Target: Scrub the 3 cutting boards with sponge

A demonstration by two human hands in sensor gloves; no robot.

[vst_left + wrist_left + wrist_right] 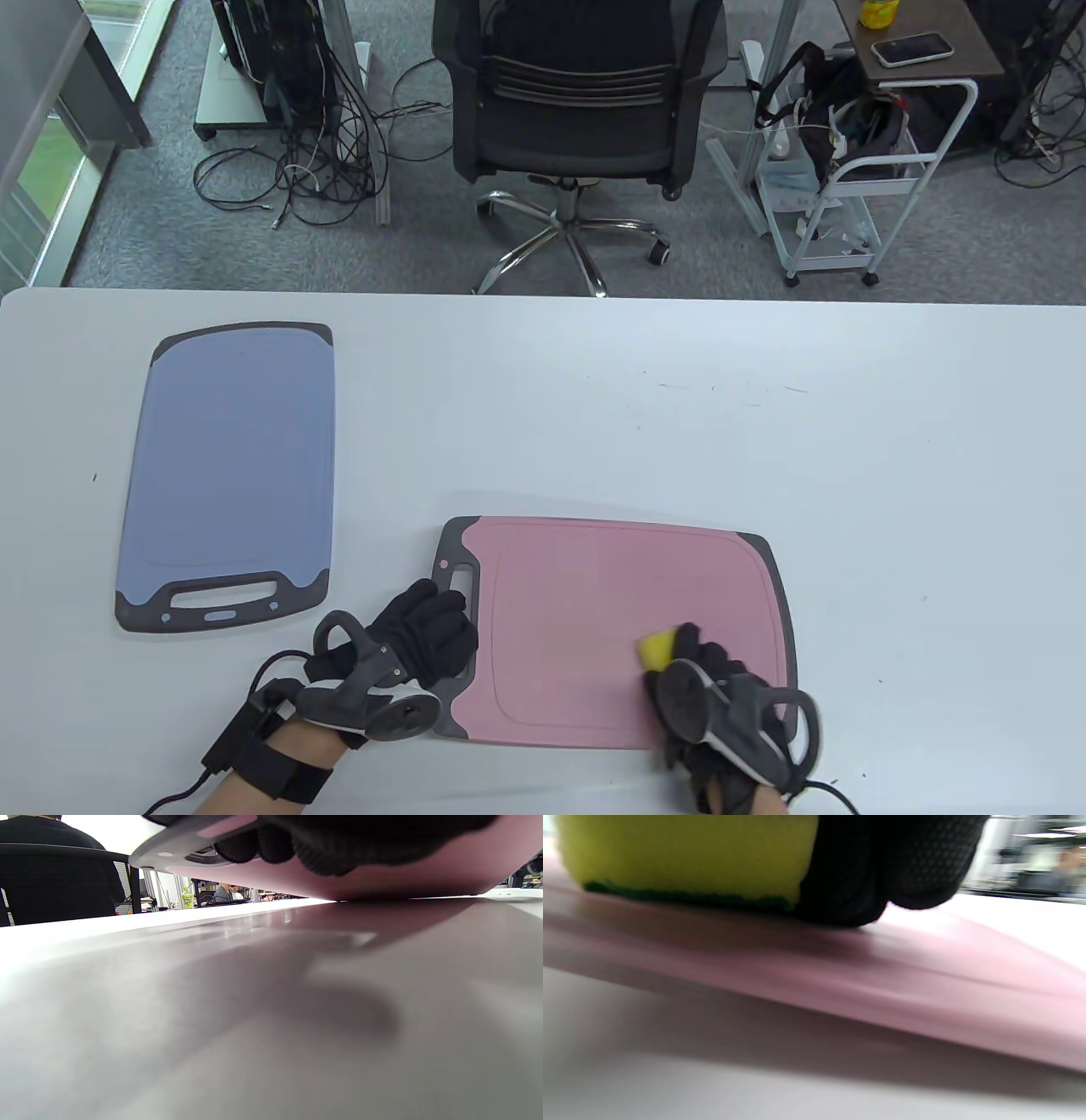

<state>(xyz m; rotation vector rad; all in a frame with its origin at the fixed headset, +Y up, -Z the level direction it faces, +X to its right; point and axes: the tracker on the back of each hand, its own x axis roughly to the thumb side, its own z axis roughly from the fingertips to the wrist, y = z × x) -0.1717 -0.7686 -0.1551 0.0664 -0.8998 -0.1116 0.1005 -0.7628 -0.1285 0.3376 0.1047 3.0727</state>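
A pink cutting board [594, 620] with a grey rim lies near the table's front edge. My left hand [428, 628] grips its handle end on the left. In the left wrist view the fingers [339, 840] curl round the board's [403, 874] edge, which is tilted slightly off the table. My right hand [696, 662] holds a yellow sponge [657, 649] pressed on the board's lower right part. The right wrist view shows the sponge [687, 853] with its green side down on the pink board [882, 976]. A blue cutting board [229, 475] lies flat at the left, away from both hands.
The white table [764, 441] stretches behind and right of the boards. Beyond its far edge stand a black office chair [577, 102] and a white cart [857, 195].
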